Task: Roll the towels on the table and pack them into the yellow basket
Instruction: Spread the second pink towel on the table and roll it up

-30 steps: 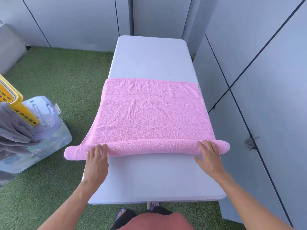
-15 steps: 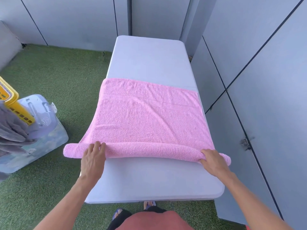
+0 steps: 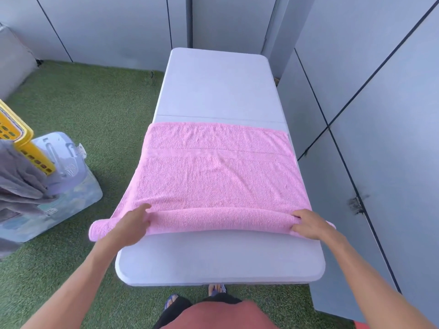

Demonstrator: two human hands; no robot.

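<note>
A pink towel (image 3: pixel 216 172) lies across the white table (image 3: pixel 221 89), its near edge rolled into a thick tube that overhangs both table sides. My left hand (image 3: pixel 131 225) grips the roll near its left end, fingers curled over the top. My right hand (image 3: pixel 311 224) grips the roll near its right end the same way. The flat part of the towel stretches away from me toward the table's fold line. A corner of the yellow basket (image 3: pixel 16 138) shows at the far left edge, with grey towels (image 3: pixel 16 186) hanging from it.
A clear plastic storage box (image 3: pixel 64 186) stands on the green turf under the basket, left of the table. Grey panel walls (image 3: pixel 380 115) run close along the table's right side and behind it. My feet show at the table's near edge.
Both hands have curled from flat on the roll to gripping it, and the roll has grown thicker. The towel's far edge has drawn toward me, baring more of the table.
</note>
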